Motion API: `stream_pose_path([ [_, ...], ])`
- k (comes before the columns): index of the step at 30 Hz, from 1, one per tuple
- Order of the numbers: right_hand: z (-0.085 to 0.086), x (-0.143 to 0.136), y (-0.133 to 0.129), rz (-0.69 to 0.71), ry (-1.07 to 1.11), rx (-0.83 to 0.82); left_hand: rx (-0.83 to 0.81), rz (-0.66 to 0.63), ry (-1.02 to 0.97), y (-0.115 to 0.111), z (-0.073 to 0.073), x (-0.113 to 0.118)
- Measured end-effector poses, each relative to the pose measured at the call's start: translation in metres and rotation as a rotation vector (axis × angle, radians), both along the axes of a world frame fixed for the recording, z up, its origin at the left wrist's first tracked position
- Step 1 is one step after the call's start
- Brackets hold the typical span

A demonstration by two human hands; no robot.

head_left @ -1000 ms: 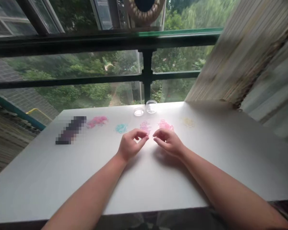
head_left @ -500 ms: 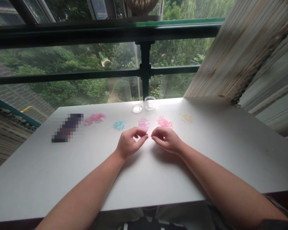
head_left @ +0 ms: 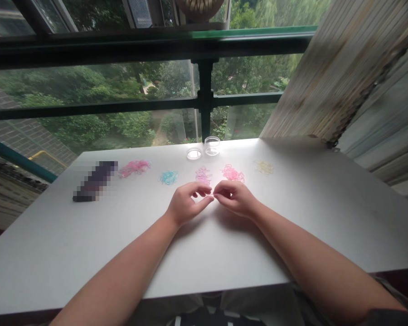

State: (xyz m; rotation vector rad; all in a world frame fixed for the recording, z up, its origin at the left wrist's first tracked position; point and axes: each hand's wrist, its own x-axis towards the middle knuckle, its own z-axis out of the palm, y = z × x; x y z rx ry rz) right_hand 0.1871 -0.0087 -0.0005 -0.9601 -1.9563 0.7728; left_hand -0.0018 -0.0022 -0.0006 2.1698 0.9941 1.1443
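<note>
Above the middle of the white table, my right hand (head_left: 236, 198) pinches a small pink rubber band (head_left: 211, 195) between thumb and forefinger. Its curled fingers hide most of that band. Facing it, my left hand (head_left: 188, 201) has its thumb apart from its forefinger, with the thumb tip close to the right fingertips. Just beyond the hands lie a pile of lilac rubber bands (head_left: 203, 174) and a pile of pink rubber bands (head_left: 233, 172), the latter partly behind my right hand.
Teal bands (head_left: 169, 177), yellow bands (head_left: 264, 167) and a mixed pink heap (head_left: 135, 168) lie across the table (head_left: 177, 258). A clear round container (head_left: 212, 146) and its lid (head_left: 194, 154) stand near the window. A blurred dark object (head_left: 95, 181) lies at left.
My left thumb has shifted right toward my right fingertips, and the left forefinger has parted from it. The band that spanned both hands shows less now. My right hand stays nearly still.
</note>
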Motion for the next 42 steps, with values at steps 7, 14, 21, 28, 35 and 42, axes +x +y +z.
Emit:
stream_pose_path([
  [7, 0.0002, -0.0004, 0.0, 0.016, -0.009, 0.017, 0.009, -0.005, 0.025, 0.0006, 0.0001, 0.0007],
  [14, -0.0006, -0.0011, 0.0004, 0.02, -0.025, 0.033, -0.016, -0.023, 0.058, 0.0, 0.0014, 0.0017],
  [21, -0.0012, -0.0026, 0.0005, 0.014, -0.03, 0.028, -0.057, -0.015, 0.051, -0.0007, 0.0004, 0.0031],
  [28, -0.0008, -0.002, 0.0005, 0.01, -0.053, 0.049, -0.074, 0.003, 0.05, -0.0013, 0.001, 0.0024],
  [35, -0.0019, -0.0016, 0.0015, 0.004, -0.056, 0.057, -0.093, 0.008, 0.042, -0.0004, -0.0006, 0.0015],
  [42, -0.0011, -0.0022, 0.0006, -0.003, -0.031, 0.034, -0.106, -0.008, 0.071, -0.0006, 0.0001, 0.0014],
])
